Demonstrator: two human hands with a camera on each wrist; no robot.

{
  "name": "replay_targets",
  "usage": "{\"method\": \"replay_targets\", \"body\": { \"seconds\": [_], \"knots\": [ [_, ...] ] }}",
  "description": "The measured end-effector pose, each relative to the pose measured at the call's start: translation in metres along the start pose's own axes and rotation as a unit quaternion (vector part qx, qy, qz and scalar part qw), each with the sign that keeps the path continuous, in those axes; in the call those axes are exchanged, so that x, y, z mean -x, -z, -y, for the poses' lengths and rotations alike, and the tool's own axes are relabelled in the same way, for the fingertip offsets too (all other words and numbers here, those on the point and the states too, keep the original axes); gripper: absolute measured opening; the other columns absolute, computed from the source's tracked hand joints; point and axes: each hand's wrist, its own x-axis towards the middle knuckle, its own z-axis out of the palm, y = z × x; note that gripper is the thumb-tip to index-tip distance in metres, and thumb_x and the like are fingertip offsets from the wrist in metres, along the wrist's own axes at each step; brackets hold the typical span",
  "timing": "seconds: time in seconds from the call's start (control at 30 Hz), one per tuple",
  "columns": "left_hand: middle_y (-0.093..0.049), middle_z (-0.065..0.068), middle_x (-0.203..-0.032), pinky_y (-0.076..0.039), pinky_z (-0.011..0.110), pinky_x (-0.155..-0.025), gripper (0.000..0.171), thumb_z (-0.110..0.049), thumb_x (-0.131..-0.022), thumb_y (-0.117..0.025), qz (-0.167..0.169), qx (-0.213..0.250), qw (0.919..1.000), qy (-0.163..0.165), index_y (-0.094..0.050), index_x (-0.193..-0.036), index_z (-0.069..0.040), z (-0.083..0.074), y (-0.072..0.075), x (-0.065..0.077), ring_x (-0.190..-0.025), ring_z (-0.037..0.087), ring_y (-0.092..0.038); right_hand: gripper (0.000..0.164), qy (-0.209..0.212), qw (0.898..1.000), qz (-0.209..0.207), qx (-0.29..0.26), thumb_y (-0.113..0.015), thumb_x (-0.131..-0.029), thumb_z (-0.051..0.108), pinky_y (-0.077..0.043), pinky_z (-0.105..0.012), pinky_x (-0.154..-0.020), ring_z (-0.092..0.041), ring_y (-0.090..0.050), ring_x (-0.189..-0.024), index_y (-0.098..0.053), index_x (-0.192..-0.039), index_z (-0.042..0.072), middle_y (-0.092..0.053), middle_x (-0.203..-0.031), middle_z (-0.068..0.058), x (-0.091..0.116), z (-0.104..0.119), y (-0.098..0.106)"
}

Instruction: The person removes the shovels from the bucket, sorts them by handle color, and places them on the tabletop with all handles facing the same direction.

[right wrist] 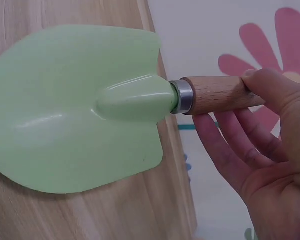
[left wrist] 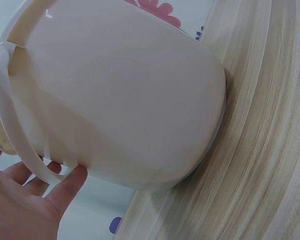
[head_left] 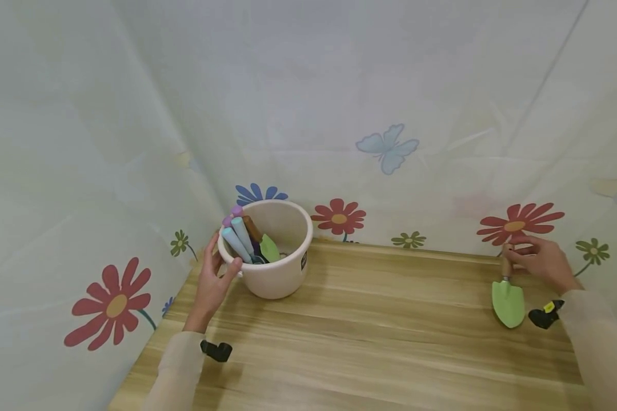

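The trowel (head_left: 508, 302) is located near the right back corner of the bench (head_left: 391, 319); the bucket (head_left: 283, 282) stands at the left back corner. The two are well apart, along the back edge.

Right hand (head_left: 542, 265): pinches the upper part of the wooden handle (right wrist: 215, 94) between thumb and fingers. This hand is the nearer to the trowel and alone has hold of it.

Trowel axis: runs roughly from the back edge toward the front edge, handle rearward, blade (right wrist: 65, 110) forward of the hand. Whether the blade tip touches the bench cannot be told.

Left hand (head_left: 213, 288): partly spread at the bucket's left side, thumb and fingers curled about the bail (left wrist: 11, 117), close below the rim.

Governing relation: the bucket mouth lies to the left of the trowel, across most of the bench's width. The tools (head_left: 241, 231) in the bucket lean against its left wall; the right part of the mouth, facing the trowel, is unobstructed.
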Motion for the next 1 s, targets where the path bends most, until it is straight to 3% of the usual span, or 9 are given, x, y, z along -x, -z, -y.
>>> {"method": "replay_targets", "body": {
  "seconds": [0.17,0.33,0.47,0.57,0.63,0.87,1.0],
  "knots": [
    [-0.022,0.005,-0.169,-0.034,0.062,-0.114,0.086,-0.033,-0.101,-0.067,0.001,-0.005,1.0000,0.004,-0.010,-0.166,-0.033,0.001,0.001,-0.002,-0.153,0.031,-0.025,0.061,-0.033,0.999,0.022,-0.024,-0.065,-0.100,0.045,-0.059,-0.052,-0.078,-0.052,-0.059,-0.109,-0.059,-0.132,-0.007,-0.061,-0.122,-0.038,0.002,-0.014,-0.003],
    [-0.022,0.011,-0.169,-0.032,0.064,-0.114,0.086,-0.030,-0.101,-0.066,0.006,-0.006,0.9999,0.011,-0.010,-0.166,-0.026,-0.009,0.001,0.000,-0.153,0.035,-0.025,0.064,-0.039,0.998,0.026,-0.041,-0.067,-0.098,0.048,-0.061,-0.046,-0.075,-0.050,-0.063,-0.106,-0.060,-0.132,-0.005,-0.063,-0.120,-0.036,0.002,-0.029,-0.008],
    [-0.023,0.010,-0.168,-0.033,0.063,-0.114,0.086,-0.031,-0.101,-0.066,0.003,-0.008,0.9999,0.008,-0.010,-0.166,-0.030,-0.006,0.001,0.000,-0.153,0.033,-0.026,0.065,-0.043,0.997,0.033,-0.054,-0.067,-0.098,0.048,-0.062,-0.044,-0.074,-0.046,-0.067,-0.103,-0.058,-0.133,-0.006,-0.064,-0.119,-0.036,0.001,-0.034,-0.011],
    [-0.023,0.006,-0.168,-0.034,0.061,-0.114,0.085,-0.033,-0.101,-0.066,0.000,-0.009,0.9999,0.005,-0.010,-0.165,-0.037,0.002,0.002,-0.002,-0.153,0.031,-0.026,0.063,-0.050,0.993,0.056,-0.086,-0.067,-0.099,0.043,-0.062,-0.041,-0.073,-0.035,-0.072,-0.094,-0.055,-0.135,-0.008,-0.065,-0.118,-0.035,0.000,-0.035,-0.014],
    [-0.023,0.007,-0.168,-0.034,0.061,-0.114,0.085,-0.032,-0.101,-0.066,0.000,-0.009,0.9999,0.007,-0.010,-0.165,-0.035,0.000,0.002,-0.001,-0.153,0.031,-0.026,0.063,-0.060,0.989,0.075,-0.112,-0.066,-0.100,0.040,-0.062,-0.040,-0.074,-0.028,-0.074,-0.090,-0.052,-0.137,-0.009,-0.063,-0.121,-0.036,0.000,-0.037,-0.016],
    [-0.023,0.016,-0.167,-0.034,0.061,-0.114,0.086,-0.027,-0.101,-0.065,0.009,-0.007,0.9998,0.013,-0.010,-0.166,-0.018,-0.024,0.001,0.006,-0.152,0.036,-0.026,0.071,-0.089,0.982,0.112,-0.124,-0.066,-0.100,0.044,-0.062,-0.038,-0.076,-0.027,-0.074,-0.093,-0.046,-0.142,-0.010,-0.062,-0.125,-0.035,-0.003,-0.046,-0.025],
    [-0.023,0.017,-0.167,-0.034,0.063,-0.113,0.085,-0.027,-0.102,-0.065,0.011,-0.009,0.9999,0.010,-0.010,-0.166,-0.015,-0.037,0.000,0.010,-0.152,0.038,-0.027,0.069,-0.084,0.979,0.119,-0.142,-0.065,-0.101,0.039,-0.062,-0.041,-0.076,-0.025,-0.074,-0.092,-0.045,-0.143,-0.011,-0.065,-0.122,-0.032,-0.004,-0.047,-0.029]
  ]
}}
